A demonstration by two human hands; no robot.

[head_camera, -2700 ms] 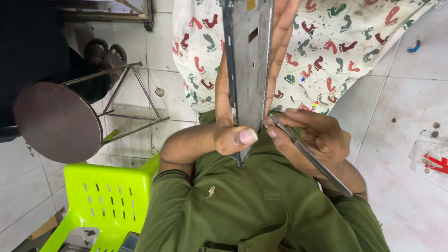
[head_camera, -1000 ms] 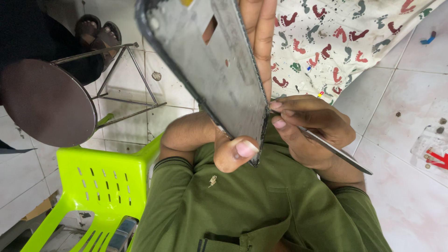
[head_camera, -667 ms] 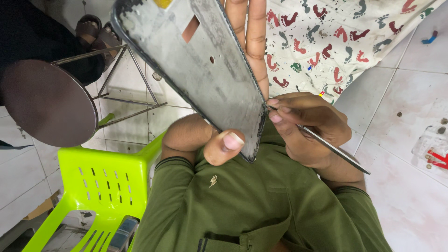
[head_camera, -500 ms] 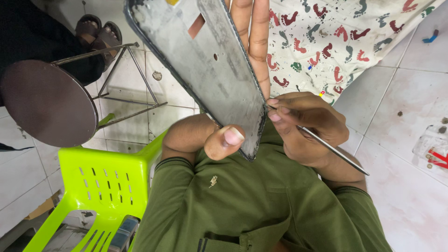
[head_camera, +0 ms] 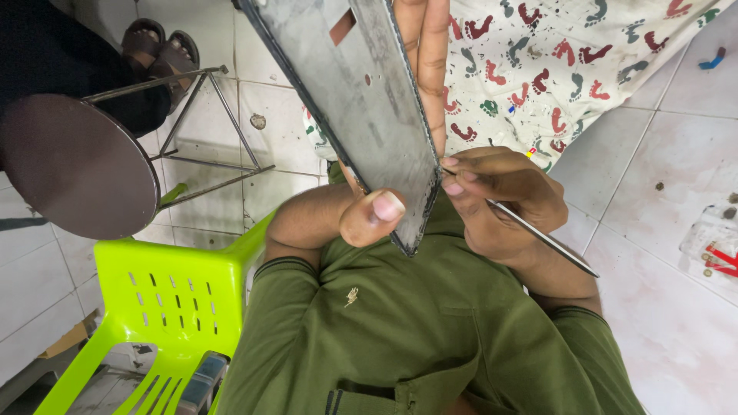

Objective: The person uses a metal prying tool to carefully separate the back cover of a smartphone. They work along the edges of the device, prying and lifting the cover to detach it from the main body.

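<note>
While the left hand [head_camera: 369, 207] grips the grey metal frame [head_camera: 354, 107] from behind, thumb pressed on its near face close to the lower corner and fingers running up its right edge, the frame's long axis rises from that corner up and to the left, out of view at the top. The right hand [head_camera: 500, 204] sits just right of the frame's lower corner, closed around a thin metal tool [head_camera: 542, 238] whose tip meets the frame's right edge; the tool's shaft trails away down and to the right. The right hand is therefore nearer the working edge. Left of the frame stand a round stool [head_camera: 77, 165] and a lime-green plastic chair [head_camera: 169, 300]. Far right of the frame, a clear plastic tray [head_camera: 711, 238] on the tiled floor holds small red-handled items; I cannot tell what they are.
</note>
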